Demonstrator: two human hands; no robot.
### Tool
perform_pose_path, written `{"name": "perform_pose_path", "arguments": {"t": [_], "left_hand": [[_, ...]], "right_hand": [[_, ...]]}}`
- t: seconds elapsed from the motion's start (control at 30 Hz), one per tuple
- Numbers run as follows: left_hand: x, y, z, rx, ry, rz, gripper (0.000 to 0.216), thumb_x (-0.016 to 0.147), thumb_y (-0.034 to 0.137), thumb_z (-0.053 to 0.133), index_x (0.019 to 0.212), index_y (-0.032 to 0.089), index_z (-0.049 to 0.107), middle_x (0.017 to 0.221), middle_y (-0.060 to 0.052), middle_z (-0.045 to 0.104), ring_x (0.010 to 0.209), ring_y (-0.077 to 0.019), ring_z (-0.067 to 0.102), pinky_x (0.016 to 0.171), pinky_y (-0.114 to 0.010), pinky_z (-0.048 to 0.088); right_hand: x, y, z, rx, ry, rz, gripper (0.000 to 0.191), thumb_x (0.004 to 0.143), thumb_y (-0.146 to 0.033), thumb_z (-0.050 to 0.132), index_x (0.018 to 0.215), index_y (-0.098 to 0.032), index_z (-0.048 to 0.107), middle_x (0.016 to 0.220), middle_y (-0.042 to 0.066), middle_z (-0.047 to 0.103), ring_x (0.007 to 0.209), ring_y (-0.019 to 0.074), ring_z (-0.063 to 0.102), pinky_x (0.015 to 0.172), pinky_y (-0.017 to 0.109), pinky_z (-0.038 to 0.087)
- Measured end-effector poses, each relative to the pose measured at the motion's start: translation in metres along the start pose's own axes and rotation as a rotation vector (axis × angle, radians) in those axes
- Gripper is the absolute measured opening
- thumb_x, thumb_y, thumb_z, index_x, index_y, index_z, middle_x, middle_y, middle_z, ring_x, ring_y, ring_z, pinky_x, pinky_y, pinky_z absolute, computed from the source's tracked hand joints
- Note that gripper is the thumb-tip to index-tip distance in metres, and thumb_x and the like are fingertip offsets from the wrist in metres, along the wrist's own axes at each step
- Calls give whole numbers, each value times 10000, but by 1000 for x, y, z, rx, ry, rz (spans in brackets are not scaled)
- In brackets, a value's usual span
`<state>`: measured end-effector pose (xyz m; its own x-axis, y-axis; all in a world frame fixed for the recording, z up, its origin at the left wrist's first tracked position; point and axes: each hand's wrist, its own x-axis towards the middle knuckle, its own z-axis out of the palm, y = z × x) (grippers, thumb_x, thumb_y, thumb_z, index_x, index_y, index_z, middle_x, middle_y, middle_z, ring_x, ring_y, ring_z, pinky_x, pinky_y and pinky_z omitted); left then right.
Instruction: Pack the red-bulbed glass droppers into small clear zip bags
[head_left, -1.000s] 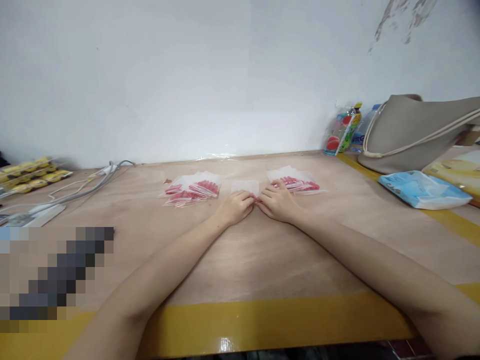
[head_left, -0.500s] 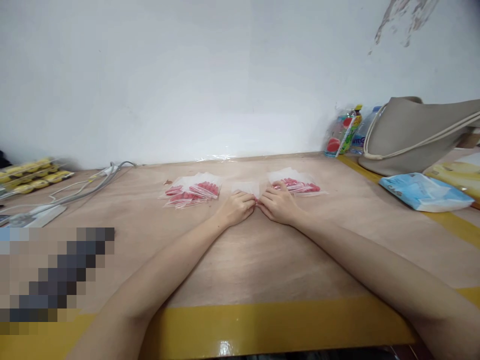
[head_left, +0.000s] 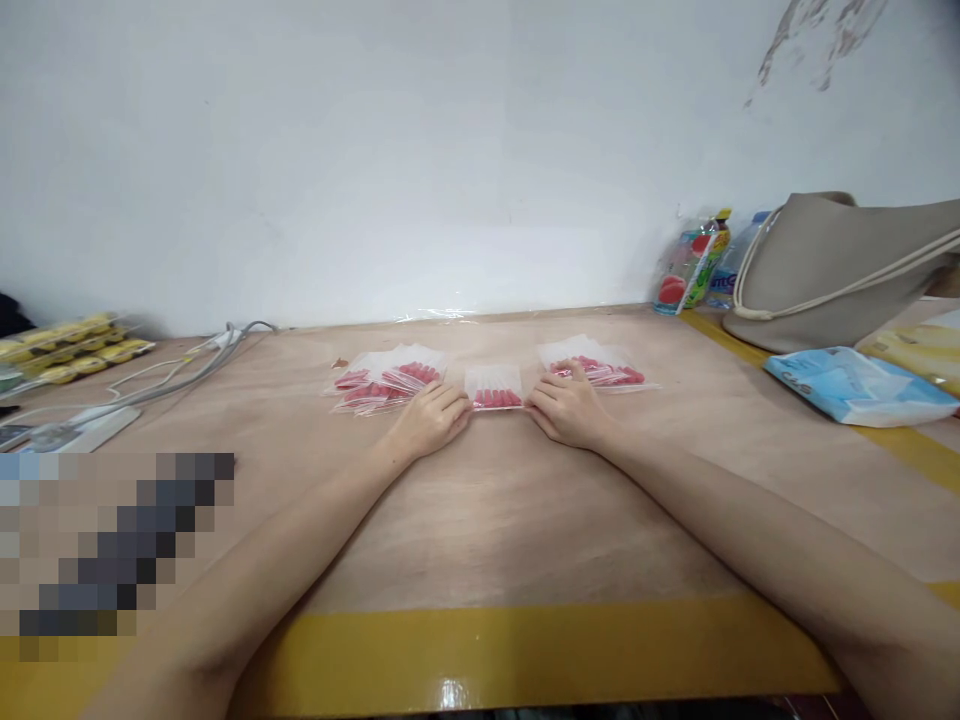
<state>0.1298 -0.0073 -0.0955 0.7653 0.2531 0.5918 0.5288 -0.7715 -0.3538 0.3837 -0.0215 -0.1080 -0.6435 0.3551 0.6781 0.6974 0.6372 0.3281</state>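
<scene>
Head view only. Small clear bag [head_left: 493,386] with red pieces inside lies flat on the counter [head_left: 480,520] at centre, about 12 o'clock from the person. Left hand [head_left: 429,420] sits at the bag's 9 o'clock edge, fingertips touching it, fingers curled loosely, palm down; grip not closed around anything. Right hand [head_left: 568,408] sits at the bag's 3 o'clock edge, fingertips at the bag's corner, also flat and loose, nothing clamped. Whether either hand pinches the bag's edge: cannot tell.

Left pile of filled bags [head_left: 386,379] at 10 o'clock from the left hand, just beside it. Right pile of filled bags [head_left: 596,364] at 12–1 o'clock from the right hand, touching its fingers.

Periphery: grey cables [head_left: 172,372] and yellow packs [head_left: 71,350] at far 9 o'clock; beige tote [head_left: 840,270], drink pouch [head_left: 690,262] and blue tissue pack [head_left: 859,385] at 2–3 o'clock. Yellow tape strip [head_left: 525,655] runs along the counter's near edge.
</scene>
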Motion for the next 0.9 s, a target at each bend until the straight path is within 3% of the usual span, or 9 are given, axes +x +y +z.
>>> {"name": "perform_pose_path", "arguments": {"t": [0.37,0.5,0.63,0.77,0.9], "left_hand": [[-10,-3,8,27,35,-71,275,913,177,409,679,150,551,671,-50,582,653,-166,539,645,-297,430],[-10,-1,8,1,38,-64,244,912,166,416,734,158,583,707,-38,613,671,-152,553,646,-277,430],[-5,4,3,-26,25,-60,166,896,272,479,844,175,604,824,-36,658,806,-169,583,799,-320,431],[-6,-2,-1,86,4,-261,366,858,371,508,1158,162,525,1091,-113,619,1082,-278,508,1004,-491,270],[-16,-19,-1,222,-10,-458,391,864,326,460,1218,163,492,1206,-156,549,1188,-326,430,1038,-577,135]], "right_hand": [[0,-1,-1,17,-40,30,249,892,-224,408,746,-164,600,717,46,629,744,166,512,817,367,287],[0,-5,2,184,-37,76,182,870,-255,467,958,-175,605,930,69,650,822,172,555,714,299,360],[2,-9,10,217,-69,112,181,872,-171,434,845,-184,612,908,57,661,745,151,574,644,255,389],[-1,5,12,118,-21,189,191,853,-113,411,797,-167,585,881,87,662,740,174,584,661,272,410],[-13,38,3,118,147,330,164,840,-124,422,787,-180,567,978,105,654,869,200,594,765,304,434]]}}
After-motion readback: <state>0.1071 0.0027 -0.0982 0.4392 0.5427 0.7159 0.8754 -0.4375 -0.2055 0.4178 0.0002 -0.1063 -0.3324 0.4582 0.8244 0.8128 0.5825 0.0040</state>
